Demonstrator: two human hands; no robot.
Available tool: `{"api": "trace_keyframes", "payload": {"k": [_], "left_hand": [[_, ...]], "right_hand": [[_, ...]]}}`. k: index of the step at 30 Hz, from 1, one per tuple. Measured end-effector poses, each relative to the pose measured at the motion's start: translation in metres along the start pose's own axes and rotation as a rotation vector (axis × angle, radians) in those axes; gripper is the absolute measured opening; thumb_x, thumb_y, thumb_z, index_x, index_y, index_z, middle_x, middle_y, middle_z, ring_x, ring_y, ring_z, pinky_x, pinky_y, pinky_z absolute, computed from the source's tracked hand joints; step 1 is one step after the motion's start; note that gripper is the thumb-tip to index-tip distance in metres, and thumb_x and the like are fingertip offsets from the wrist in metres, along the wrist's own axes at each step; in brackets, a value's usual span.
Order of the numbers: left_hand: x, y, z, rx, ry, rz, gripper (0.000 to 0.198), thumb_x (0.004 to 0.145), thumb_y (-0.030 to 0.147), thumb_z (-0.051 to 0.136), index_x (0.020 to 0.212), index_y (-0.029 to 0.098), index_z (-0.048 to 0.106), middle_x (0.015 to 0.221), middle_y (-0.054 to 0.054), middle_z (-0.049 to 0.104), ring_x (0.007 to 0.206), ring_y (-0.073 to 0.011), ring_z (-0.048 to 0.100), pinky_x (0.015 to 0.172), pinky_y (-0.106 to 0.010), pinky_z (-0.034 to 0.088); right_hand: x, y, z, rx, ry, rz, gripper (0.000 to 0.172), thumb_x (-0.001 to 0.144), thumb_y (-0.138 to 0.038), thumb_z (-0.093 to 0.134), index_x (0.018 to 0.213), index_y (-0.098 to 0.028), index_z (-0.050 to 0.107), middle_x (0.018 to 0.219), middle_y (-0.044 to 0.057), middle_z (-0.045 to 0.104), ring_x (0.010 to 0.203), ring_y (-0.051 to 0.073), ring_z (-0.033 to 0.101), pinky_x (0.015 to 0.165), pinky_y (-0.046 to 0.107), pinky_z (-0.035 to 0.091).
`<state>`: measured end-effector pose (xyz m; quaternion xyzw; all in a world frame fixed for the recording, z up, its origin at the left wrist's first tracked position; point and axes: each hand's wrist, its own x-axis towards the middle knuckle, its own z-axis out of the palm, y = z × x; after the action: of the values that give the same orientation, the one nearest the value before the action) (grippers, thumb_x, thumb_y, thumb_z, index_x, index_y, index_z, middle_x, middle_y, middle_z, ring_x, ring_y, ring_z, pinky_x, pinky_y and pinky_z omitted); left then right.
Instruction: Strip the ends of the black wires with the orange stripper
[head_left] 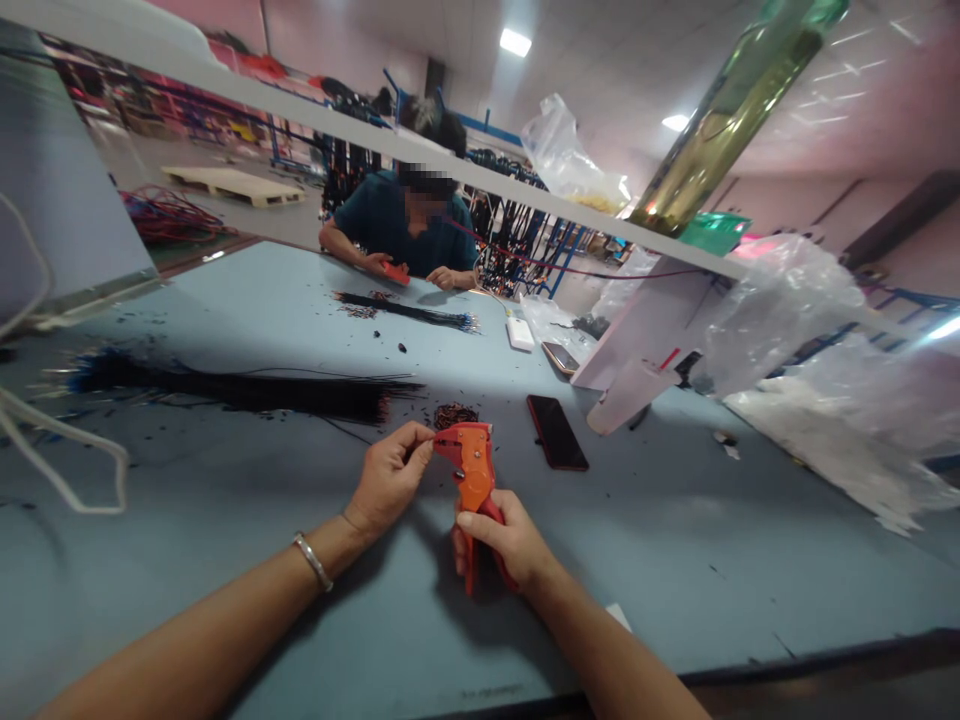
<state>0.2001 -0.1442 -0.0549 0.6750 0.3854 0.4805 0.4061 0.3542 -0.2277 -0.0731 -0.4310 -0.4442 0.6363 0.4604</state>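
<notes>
Orange-red wire stripper [475, 462] in our right hand's [501, 535] grip, above the blue-grey table [675, 545]
Our left hand [386, 475] pinches a thin black wire [346, 431] at the tool's mouth; we see a black wire bundle [262, 392] lying left, a pile of scraps [455, 414] just beyond, a dark phone [557, 432] right; co-worker [401, 220] across the table; wooden pallet [232, 184] on the floor behind; ceiling light [515, 41] overhead

"What's in the right hand [501, 540]?"
"Orange-and-red wire strippers [475, 470], held above the blue-grey table [675, 540]."
"And the left hand [391, 475]?"
"Pinching a thin black wire [346, 431] at the strippers' jaws; a thick black bundle [285, 393] lies beyond, leftward."
</notes>
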Motion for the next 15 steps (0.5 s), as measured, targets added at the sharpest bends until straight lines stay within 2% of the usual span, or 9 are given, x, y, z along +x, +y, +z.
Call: {"api": "trace_keyframes", "payload": {"k": [12, 15], "left_hand": [[0.0004, -0.0009, -0.0021, 0.036, -0.014, -0.006, 0.021, 0.082, 0.034, 0.049, 0.074, 0.017, 0.058, 0.064, 0.002, 0.054, 0.064, -0.0131, 0.049, 0.06, -0.022, 0.04], [0.0009, -0.004, -0.0009, 0.041, -0.009, -0.006, 0.021, 0.082, 0.034, 0.049, 0.074, 0.017, 0.059, 0.064, 0.002, 0.055, 0.064, -0.0132, 0.05, 0.06, -0.022, 0.04]], "right_hand": [[0.0019, 0.0007, -0.0004, -0.028, -0.01, 0.004, 0.037, 0.071, -0.047, 0.069, 0.061, -0.014, 0.054, 0.047, 0.001, 0.057, 0.036, 0.013, 0.053, 0.032, 0.021, 0.043], [0.0031, 0.0026, 0.0008, -0.021, 0.036, -0.005, 0.038, 0.07, -0.047, 0.069, 0.058, -0.015, 0.051, 0.043, -0.001, 0.052, 0.031, 0.011, 0.048, 0.029, 0.019, 0.038]]}}
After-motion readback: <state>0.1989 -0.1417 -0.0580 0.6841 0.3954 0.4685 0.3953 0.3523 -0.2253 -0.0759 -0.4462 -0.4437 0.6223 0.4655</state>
